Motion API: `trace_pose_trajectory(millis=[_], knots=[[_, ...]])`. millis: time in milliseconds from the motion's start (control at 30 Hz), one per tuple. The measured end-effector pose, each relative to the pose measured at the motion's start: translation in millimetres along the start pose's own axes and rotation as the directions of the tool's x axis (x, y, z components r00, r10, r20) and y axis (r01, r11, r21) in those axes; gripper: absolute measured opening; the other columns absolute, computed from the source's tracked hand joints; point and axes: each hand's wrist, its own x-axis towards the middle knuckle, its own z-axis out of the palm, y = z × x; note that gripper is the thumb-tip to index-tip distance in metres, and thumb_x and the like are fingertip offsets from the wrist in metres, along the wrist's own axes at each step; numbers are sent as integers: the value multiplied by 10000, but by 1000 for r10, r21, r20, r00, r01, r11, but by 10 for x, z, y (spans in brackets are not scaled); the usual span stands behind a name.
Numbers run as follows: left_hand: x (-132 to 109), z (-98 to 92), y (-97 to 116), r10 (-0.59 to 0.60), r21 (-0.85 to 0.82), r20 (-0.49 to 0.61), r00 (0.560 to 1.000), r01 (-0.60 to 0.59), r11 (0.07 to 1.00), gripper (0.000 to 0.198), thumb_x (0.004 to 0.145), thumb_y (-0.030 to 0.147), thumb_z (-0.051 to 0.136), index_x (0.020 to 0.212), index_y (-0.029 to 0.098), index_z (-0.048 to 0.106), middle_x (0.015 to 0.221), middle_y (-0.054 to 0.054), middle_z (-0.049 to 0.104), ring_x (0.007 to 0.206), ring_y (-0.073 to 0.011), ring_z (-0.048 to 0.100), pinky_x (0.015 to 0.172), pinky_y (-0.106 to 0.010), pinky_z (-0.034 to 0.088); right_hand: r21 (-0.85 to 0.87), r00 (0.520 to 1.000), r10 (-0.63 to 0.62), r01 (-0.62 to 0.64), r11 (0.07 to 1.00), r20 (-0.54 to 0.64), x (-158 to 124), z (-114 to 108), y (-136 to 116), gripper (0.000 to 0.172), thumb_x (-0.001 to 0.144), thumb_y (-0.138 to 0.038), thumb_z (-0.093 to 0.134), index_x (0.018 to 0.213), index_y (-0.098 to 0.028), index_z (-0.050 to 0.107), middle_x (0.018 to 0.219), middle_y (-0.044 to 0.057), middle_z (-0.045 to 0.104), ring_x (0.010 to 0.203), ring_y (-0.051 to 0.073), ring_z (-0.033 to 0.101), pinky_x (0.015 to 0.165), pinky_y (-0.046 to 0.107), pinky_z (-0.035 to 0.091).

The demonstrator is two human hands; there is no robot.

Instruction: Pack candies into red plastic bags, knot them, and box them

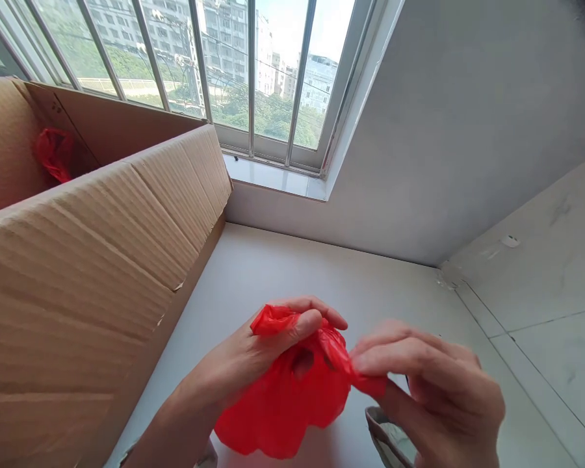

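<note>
A thin red plastic bag (283, 416) hangs between my two hands above the white tabletop. My left hand (283, 331) grips its bunched upper part, with the thumb pressed over the plastic and the fingers behind it. On the other side, my right hand (424, 377) pinches a twisted end of the bag between thumb and fingers. A gap in the plastic shows just below the left thumb. Whether anything is inside the bag cannot be seen.
A large open cardboard box (88, 273) stands at the left, with crumpled red plastic (54, 153) inside. A barred window (224, 71) is behind it. At bottom right, below my right hand, is a grey-rimmed object (387, 435), partly hidden. Walls bound the table's back and right.
</note>
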Motion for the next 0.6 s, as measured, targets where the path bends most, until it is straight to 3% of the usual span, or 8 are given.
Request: trace_pose_trajectory(millis=[100, 167, 267, 333, 400, 467, 533, 600], knots=[[-11, -81, 20, 45, -99, 157, 987, -30, 995, 140, 895, 333, 637, 910, 203, 590, 898, -3, 650, 755, -129, 596, 679, -233, 477, -16, 962, -69, 76, 997, 265, 6, -68, -51, 237, 827, -37, 650, 958, -226, 706, 840, 5, 725, 710, 124, 650, 667, 243, 558], [-16, -97, 8, 125, -55, 186, 975, -116, 992, 91, 876, 210, 650, 879, 179, 564, 869, -5, 644, 732, -114, 594, 679, -223, 470, 25, 970, -78, 75, 997, 228, 9, -97, -17, 245, 834, -55, 651, 984, -242, 702, 848, 1, 718, 744, 132, 647, 711, 259, 556], [-22, -73, -57, 193, 48, 225, 955, -209, 977, 139, 842, 62, 570, 860, 186, 510, 856, 4, 654, 708, -110, 613, 658, -216, 479, 152, 999, 29, -36, 988, 46, 21, -91, 115, 243, 877, -205, 659, 1097, -308, 668, 1023, 9, 698, 964, 166, 648, 854, 289, 538], [-28, -48, -111, 233, 237, 223, 947, -284, 929, 196, 809, 12, 506, 839, 203, 478, 773, 45, 625, 643, -83, 556, 602, -188, 433, 238, 983, 157, -176, 955, 100, 42, -42, 222, 377, 887, -447, 650, 1245, -339, 605, 1208, 27, 645, 1145, 205, 590, 974, 325, 495], [-34, -29, -147, 293, 504, 170, 941, -338, 795, 213, 800, 0, 460, 813, 212, 456, 679, 77, 545, 580, -66, 441, 551, -181, 352, 270, 931, 224, -303, 914, 289, 71, 31, 312, 588, 863, -631, 576, 1370, -338, 523, 1195, 36, 649, 1112, 212, 604, 970, 327, 494], [-32, -15, -151, 370, 716, 109, 923, -331, 614, 211, 813, 7, 410, 811, 218, 429, 667, 79, 497, 564, -75, 368, 526, -203, 296, 235, 872, 263, -381, 894, 412, 95, 97, 368, 612, 879, -648, 530, 1400, -326, 504, 1007, 15, 689, 929, 178, 648, 878, 292, 518], [-15, -4, -130, 486, 847, 71, 871, -310, 431, 200, 833, 20, 377, 795, 216, 383, 702, 64, 495, 575, -86, 349, 518, -222, 268, 203, 857, 310, -417, 886, 412, 105, 133, 392, 522, 933, -581, 501, 1385, -322, 521, 927, -2, 694, 824, 149, 645, 813, 264, 512], [15, 4, -109, 619, 910, 73, 782, -306, 279, 214, 876, 30, 359, 773, 217, 342, 717, 51, 486, 583, -93, 341, 511, -234, 253, 203, 852, 370, -463, 863, 372, 102, 142, 401, 449, 987, -517, 434, 1386, -326, 517, 998, 5, 702, 820, 138, 640, 783, 256, 501]])
